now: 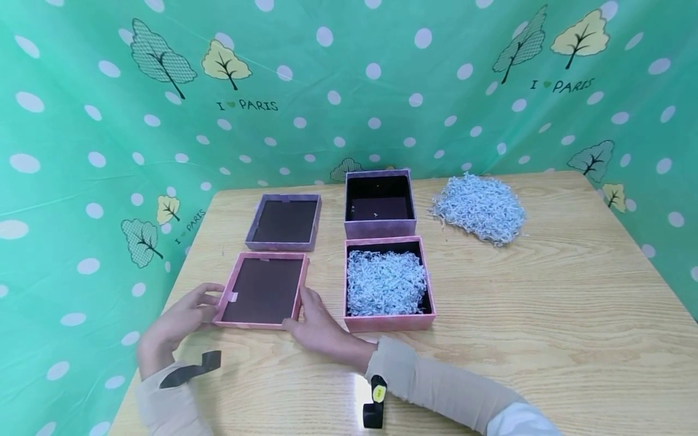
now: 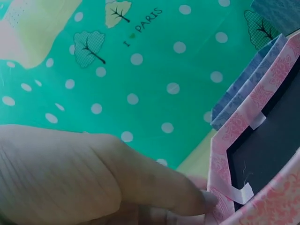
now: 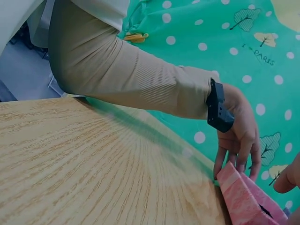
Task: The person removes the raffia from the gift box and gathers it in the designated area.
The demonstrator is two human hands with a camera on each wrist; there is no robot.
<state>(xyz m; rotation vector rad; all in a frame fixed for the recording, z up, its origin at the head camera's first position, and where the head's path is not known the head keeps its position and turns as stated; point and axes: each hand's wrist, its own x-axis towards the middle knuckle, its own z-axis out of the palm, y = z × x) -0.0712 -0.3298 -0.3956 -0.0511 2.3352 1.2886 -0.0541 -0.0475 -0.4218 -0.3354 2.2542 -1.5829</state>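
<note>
A shallow pink box lid [image 1: 264,290] with a black inside lies hollow side up at the left of the table. My left hand [image 1: 182,324] holds its left side near the front corner; in the left wrist view the thumb [image 2: 187,194] presses against the pink wall. At the lid's right side, my right hand [image 1: 322,324] grips the near corner, the thumb at the front wall and the fingers along the right wall. Right of that hand stands a pink box [image 1: 389,323] holding light blue shredded paper [image 1: 386,283].
Behind the pink lid lies a purple lid [image 1: 280,246]. A purple box [image 1: 380,228] with a black inside stands directly behind the pink box. More blue shredded paper [image 1: 481,208] is heaped at the back right. A green dotted curtain [image 1: 327,79] hangs along the table's back and left.
</note>
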